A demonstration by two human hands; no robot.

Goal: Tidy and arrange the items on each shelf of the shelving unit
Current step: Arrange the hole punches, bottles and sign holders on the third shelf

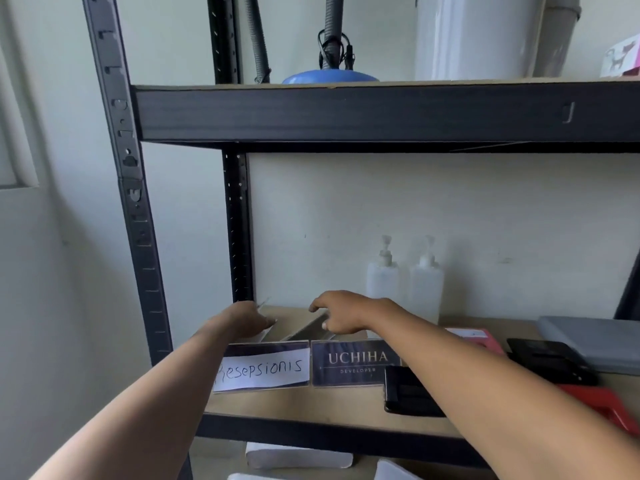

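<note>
Both forearms reach forward over the front edge of the middle shelf (294,407) of the black shelving unit (114,140). The left hand (247,318) lies behind the "Resepsionis" sign (265,367), fingers curled around the edge of a clear acrylic stand (268,318); how firm the grip is cannot be told. The right hand (341,311) is behind the "UCHIHA" sign (355,362), palm down, fingers loosely bent and narrow, its fingertips touching a second clear stand (308,329); whether it grasps it is unclear. The two signs stand side by side at the shelf front. Behind the right hand, against the wall, stand two pump bottles (405,282). Right of the "UCHIHA" sign lie a black wallet (405,391) and a red case (602,400).
</note>
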